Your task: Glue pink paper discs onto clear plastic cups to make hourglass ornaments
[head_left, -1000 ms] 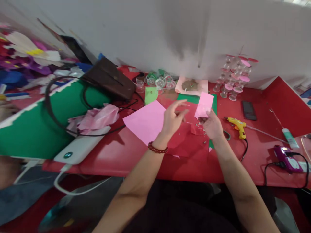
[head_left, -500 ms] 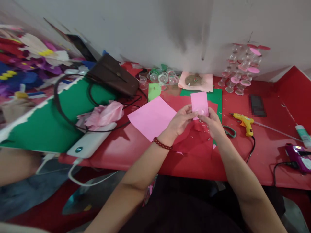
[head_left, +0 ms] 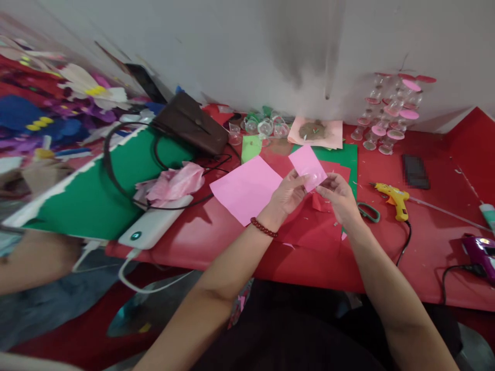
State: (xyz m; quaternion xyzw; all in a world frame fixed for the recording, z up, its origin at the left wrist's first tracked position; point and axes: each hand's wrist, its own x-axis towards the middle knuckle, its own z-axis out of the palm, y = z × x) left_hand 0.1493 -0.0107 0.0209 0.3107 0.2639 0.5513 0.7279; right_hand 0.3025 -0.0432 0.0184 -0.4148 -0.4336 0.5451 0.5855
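My left hand (head_left: pixel 286 196), wearing a red bead bracelet, pinches a small pink paper (head_left: pixel 305 158) by its lower left side. A clear round plastic piece (head_left: pixel 313 178) lies against the paper near its lower corner, partly behind my left thumb. My right hand (head_left: pixel 339 197) has thumb and fingers closed at the lower right corner of that paper. Both hands hover over red paper sheets (head_left: pixel 301 229) with small scraps on them. To the left lies a larger pink sheet (head_left: pixel 247 188). Beside my right wrist are green-handled scissors (head_left: pixel 368 212), their blades hidden.
A yellow glue gun (head_left: pixel 393 198) and a dark phone (head_left: pixel 415 171) lie right. Clear plastic cups (head_left: pixel 266 128) and a hanging cup ornament (head_left: pixel 386 116) stand along the wall. At left are a brown bag (head_left: pixel 193 123), a power bank (head_left: pixel 152 226) and another person's arm (head_left: pixel 42 260).
The small pink paper has turned, its top tilting left, with the plastic piece still against it. My right fingers have shifted to its lower right corner. The camera view has swung slightly left.
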